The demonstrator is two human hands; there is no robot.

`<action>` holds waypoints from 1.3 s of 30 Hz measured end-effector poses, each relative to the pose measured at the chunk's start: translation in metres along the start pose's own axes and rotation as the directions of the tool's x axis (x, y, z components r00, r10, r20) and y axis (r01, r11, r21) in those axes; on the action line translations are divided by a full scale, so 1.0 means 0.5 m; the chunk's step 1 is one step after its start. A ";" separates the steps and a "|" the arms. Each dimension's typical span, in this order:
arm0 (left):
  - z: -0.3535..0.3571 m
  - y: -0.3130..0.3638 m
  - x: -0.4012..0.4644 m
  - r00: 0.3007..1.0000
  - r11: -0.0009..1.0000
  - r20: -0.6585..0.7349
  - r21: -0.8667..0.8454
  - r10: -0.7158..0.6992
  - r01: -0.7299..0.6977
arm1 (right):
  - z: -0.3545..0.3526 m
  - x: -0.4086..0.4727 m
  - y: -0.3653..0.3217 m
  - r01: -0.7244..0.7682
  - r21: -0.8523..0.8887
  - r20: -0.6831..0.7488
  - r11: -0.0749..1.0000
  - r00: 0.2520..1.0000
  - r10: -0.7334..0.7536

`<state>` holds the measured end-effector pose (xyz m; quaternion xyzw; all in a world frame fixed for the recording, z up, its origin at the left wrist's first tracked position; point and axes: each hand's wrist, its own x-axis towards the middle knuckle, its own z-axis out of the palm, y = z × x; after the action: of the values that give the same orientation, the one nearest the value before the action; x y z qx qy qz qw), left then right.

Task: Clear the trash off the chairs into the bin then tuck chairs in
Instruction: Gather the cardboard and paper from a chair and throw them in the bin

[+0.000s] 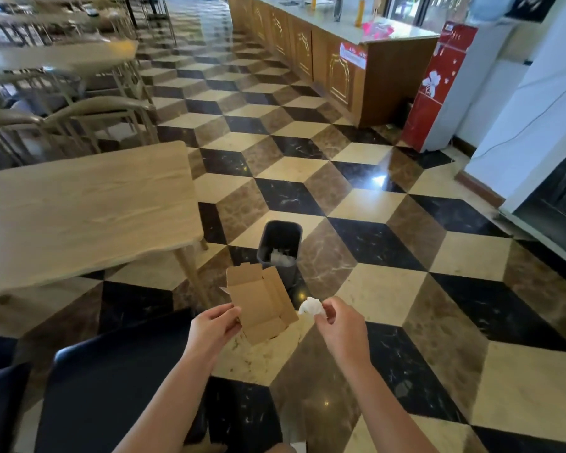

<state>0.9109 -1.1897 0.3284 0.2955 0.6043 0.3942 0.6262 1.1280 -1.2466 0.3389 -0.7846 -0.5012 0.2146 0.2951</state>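
Corrugated brown cardboard, an opened box (262, 304) with raised flaps, is pinched at its edge by the left hand (214, 326); a crumpled white tissue (311, 306) is gripped by the right hand (339, 325). Both are held above the glossy floor near the dark rectangular bin (280, 245), beside a wood-grain tabletop (79, 207).

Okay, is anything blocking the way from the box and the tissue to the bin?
Nothing visible. The left hand holds the cardboard box, the right hand pinches the tissue, and the open bin stands just beyond on bare floor.
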 end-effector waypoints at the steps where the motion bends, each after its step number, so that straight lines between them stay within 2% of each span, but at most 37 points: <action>1: 0.027 0.011 0.028 1.000 1.000 -0.010 -0.009 -0.011 0.011 | -0.006 0.041 0.001 0.008 -0.012 -0.005 1.000 1.000 -0.008; 11: 0.212 0.133 0.260 0.987 0.998 -0.148 -0.001 -0.057 0.057 | -0.022 0.393 -0.018 0.108 -0.105 0.117 0.989 0.988 -0.096; 23: 0.363 0.172 0.617 0.912 0.984 -0.387 0.051 -0.136 0.168 | 0.130 0.854 0.052 0.153 -0.136 0.354 0.979 0.930 -0.096; 30: 0.417 0.126 0.839 0.835 0.960 -0.504 0.035 -0.222 0.277 | 0.292 1.076 0.092 0.193 -0.199 0.495 0.961 0.866 -0.071; 33: 0.416 0.071 0.949 0.824 0.946 -0.504 0.039 -0.258 0.320 | 0.396 1.147 0.133 0.230 -0.230 0.544 0.946 0.836 -0.071; 36: 0.402 -0.007 1.059 0.838 0.922 -0.480 0.136 -0.259 0.363 | 0.516 1.197 0.194 0.281 -0.253 0.584 0.926 0.807 -0.086; 39: 0.383 -0.090 1.156 0.822 0.894 -0.500 0.185 -0.271 0.407 | 0.634 1.230 0.255 0.334 -0.276 0.631 0.901 0.770 -0.092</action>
<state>1.0826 -0.7009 0.0057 0.1662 0.8287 0.2432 0.4758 1.2610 -0.6478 -0.0053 -0.6526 -0.6873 0.3186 -0.0120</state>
